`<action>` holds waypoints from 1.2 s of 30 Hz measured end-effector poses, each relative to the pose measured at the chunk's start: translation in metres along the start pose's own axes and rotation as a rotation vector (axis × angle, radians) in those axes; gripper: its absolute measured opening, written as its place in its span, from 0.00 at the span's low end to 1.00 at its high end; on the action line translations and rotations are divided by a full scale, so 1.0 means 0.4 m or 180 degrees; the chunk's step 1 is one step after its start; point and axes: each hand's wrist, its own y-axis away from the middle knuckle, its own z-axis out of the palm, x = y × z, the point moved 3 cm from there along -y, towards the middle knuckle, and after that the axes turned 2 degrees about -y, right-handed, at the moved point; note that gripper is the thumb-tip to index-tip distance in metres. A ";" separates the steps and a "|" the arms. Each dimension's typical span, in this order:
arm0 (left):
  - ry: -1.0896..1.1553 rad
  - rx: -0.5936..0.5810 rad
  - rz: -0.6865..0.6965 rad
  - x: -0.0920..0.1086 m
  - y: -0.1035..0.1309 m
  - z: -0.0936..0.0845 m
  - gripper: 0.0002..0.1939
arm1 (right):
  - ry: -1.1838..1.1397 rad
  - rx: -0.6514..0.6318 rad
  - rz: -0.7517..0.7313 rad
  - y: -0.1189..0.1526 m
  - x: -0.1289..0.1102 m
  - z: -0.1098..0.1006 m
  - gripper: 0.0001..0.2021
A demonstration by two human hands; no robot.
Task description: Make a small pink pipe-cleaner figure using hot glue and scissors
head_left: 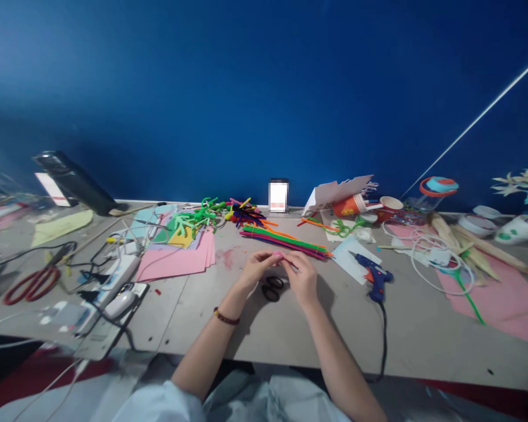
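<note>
A small pink piece (278, 255), too small to make out in kind, sits pinched between the fingertips of my left hand (259, 266) and my right hand (300, 273). Both hands meet above the table, fingers closed. Scissors (273, 288) with black handles lie on the table just below them, their blades hidden by the hands. Beyond my fingers stretches a bundle of pipe cleaners (286, 240) in green, orange, red and purple.
A blue hot glue gun (379, 278) with a cord lies to the right. Pink paper sheets (176, 262), a power strip (110, 287) and red-handled scissors (33, 284) are at the left. A phone (278, 196) stands against the blue wall; paper cups (349, 205) lie back right.
</note>
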 end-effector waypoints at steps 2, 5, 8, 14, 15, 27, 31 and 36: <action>0.0106 -0.0040 -0.0147 -0.006 -0.002 -0.003 0.14 | -0.0035 -0.0015 -0.0025 -0.002 -0.002 0.000 0.08; 0.0215 -0.0104 -0.0268 -0.011 -0.004 -0.003 0.16 | -0.0050 -0.0011 0.0006 -0.001 0.001 0.000 0.08; 0.0240 0.0007 -0.0034 -0.002 -0.004 -0.003 0.18 | -0.0028 0.0094 0.0092 0.001 0.007 -0.002 0.07; -0.0075 -0.0035 0.0541 0.016 -0.002 0.000 0.13 | 0.0024 0.0174 0.0108 0.000 0.007 -0.005 0.07; -0.0103 -0.0053 0.0551 0.015 -0.003 -0.001 0.12 | 0.0040 0.0171 0.0096 0.000 0.006 -0.005 0.07; -0.0005 -0.0077 0.0381 0.012 -0.004 -0.002 0.11 | -0.0192 0.0061 0.0192 0.000 0.011 0.000 0.07; -0.0014 -0.0109 0.0552 0.017 -0.002 0.002 0.11 | -0.0477 0.0062 0.0419 0.002 0.012 0.006 0.07; 0.0110 -0.0109 0.0671 0.007 -0.002 0.007 0.17 | -0.0072 0.0225 0.0186 0.004 0.010 0.002 0.07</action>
